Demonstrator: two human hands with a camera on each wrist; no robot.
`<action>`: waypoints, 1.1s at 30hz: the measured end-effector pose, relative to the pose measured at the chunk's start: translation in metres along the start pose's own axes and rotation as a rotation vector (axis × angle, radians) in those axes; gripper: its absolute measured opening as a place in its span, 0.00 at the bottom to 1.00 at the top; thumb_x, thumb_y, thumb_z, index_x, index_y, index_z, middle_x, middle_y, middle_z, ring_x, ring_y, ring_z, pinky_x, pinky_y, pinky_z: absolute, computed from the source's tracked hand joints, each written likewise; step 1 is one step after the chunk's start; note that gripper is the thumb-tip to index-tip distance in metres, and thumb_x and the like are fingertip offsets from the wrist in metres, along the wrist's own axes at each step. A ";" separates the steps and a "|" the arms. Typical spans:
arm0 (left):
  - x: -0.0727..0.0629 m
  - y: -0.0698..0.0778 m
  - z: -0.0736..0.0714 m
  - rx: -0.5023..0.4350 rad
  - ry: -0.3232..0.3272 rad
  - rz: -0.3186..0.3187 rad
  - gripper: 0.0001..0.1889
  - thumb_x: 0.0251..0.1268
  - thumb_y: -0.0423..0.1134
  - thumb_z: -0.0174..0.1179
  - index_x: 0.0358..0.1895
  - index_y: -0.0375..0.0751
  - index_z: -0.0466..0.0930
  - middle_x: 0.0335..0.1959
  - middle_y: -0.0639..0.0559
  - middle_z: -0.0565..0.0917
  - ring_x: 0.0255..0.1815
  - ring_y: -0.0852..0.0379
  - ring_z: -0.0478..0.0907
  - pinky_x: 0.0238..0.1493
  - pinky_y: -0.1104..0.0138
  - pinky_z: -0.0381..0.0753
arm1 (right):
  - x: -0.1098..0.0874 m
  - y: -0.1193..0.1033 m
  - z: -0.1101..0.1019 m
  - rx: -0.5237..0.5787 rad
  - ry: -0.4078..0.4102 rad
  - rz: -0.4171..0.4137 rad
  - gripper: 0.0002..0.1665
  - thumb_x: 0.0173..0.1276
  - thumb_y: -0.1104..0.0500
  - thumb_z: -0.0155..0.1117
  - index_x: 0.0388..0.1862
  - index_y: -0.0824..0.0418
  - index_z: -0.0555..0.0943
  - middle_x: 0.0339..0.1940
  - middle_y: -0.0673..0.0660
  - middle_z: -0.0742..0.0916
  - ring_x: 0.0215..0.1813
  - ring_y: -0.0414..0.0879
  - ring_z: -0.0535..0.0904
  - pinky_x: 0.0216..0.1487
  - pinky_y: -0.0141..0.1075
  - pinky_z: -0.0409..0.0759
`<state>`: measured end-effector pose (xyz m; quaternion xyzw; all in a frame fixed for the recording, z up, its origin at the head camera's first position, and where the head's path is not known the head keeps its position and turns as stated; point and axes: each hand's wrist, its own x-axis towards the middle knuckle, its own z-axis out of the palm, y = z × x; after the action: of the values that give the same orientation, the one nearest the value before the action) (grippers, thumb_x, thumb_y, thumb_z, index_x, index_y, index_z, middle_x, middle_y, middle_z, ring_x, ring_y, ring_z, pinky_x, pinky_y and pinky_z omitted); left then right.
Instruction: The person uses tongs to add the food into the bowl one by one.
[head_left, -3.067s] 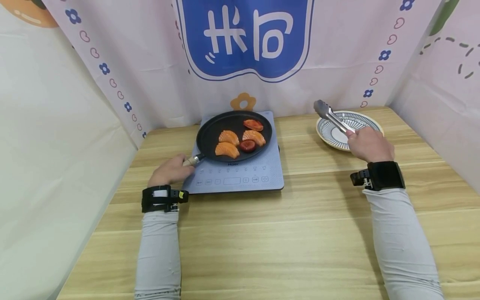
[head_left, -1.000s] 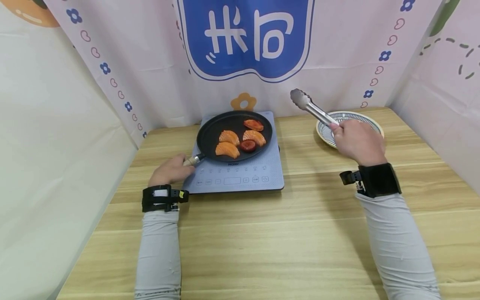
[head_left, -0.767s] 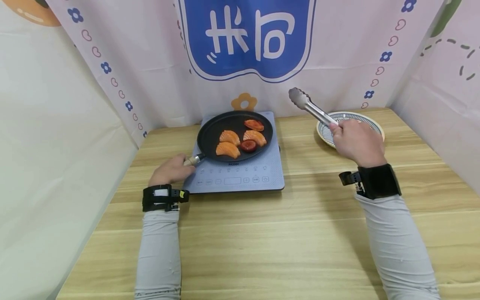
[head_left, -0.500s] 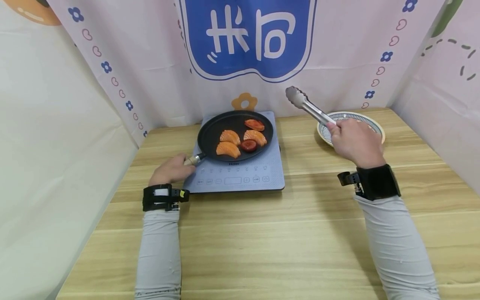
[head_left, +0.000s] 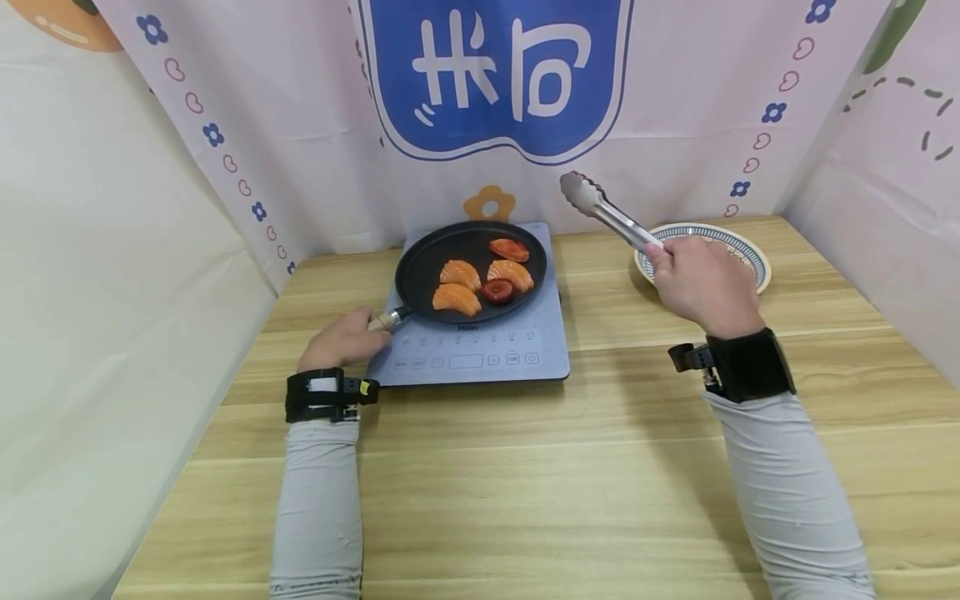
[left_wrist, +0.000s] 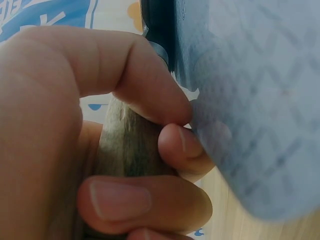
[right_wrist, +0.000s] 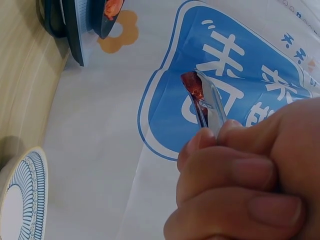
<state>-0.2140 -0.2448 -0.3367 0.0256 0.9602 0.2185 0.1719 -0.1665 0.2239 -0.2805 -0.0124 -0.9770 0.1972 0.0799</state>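
My left hand [head_left: 341, 340] grips the wooden handle [left_wrist: 132, 145] of a black frying pan [head_left: 420, 267], its fingers curled round it. In the pan lie several orange salmon-like slices [head_left: 455, 300], a round dark-red piece [head_left: 497, 291] and a red piece [head_left: 509, 249] near the far rim. My right hand [head_left: 708, 287] holds metal tongs [head_left: 611, 215], raised and pointing up-left between pan and plate. The tongs' jaws are close together. A red-brown patch shows between their tips in the right wrist view; I cannot tell whether it is food.
The pan sits on a grey induction cooktop [head_left: 551, 333] with a front control panel. A blue-patterned plate [head_left: 759, 250] stands at the back right, partly behind my right hand. A printed cloth [head_left: 675, 100] hangs close behind the wooden table [head_left: 525, 483].
My right hand has moved left with the tongs, from over the plate toward the pan, and the tongs' tips are higher. My left hand and the pan have stayed in place.
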 end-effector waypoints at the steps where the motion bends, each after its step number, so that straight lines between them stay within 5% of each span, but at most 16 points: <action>1: 0.000 0.000 -0.001 -0.003 -0.002 0.001 0.18 0.74 0.48 0.54 0.52 0.35 0.73 0.40 0.42 0.79 0.37 0.48 0.76 0.37 0.61 0.74 | 0.000 -0.001 0.000 0.002 -0.002 0.000 0.33 0.84 0.34 0.39 0.35 0.57 0.77 0.31 0.62 0.80 0.38 0.61 0.78 0.28 0.51 0.70; 33: -0.003 0.002 -0.002 -0.007 -0.014 0.002 0.17 0.75 0.48 0.54 0.52 0.37 0.73 0.39 0.44 0.78 0.37 0.49 0.75 0.37 0.61 0.75 | 0.002 -0.027 0.007 0.018 -0.025 -0.012 0.32 0.85 0.36 0.39 0.32 0.56 0.76 0.30 0.60 0.79 0.35 0.58 0.77 0.29 0.50 0.72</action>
<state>-0.2122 -0.2438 -0.3332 0.0275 0.9581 0.2220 0.1787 -0.1693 0.1961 -0.2761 -0.0034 -0.9761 0.2059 0.0689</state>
